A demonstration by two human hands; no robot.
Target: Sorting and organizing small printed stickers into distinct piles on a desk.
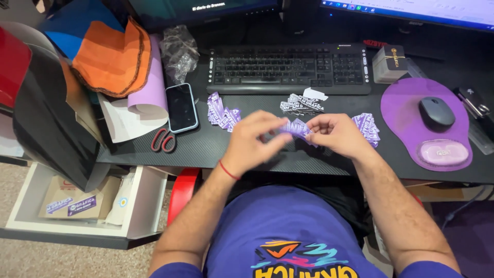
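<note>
Pinching one purple sticker (295,127), both hands' fingers (274,135) closed on it, perhaps three sticker piles (222,114) nearby

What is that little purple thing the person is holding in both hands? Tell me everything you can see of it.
The purple sticker is a small, thin, glossy-looking piece with white print, too blurred to make out. It is bent, pinched between the fingertips of the left hand and the right hand, held just above the dark desk, with nothing else touching it.

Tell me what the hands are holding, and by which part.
Both hands, left hand and right hand, pinch a small purple printed sticker between fingertips, one at each end.
</note>
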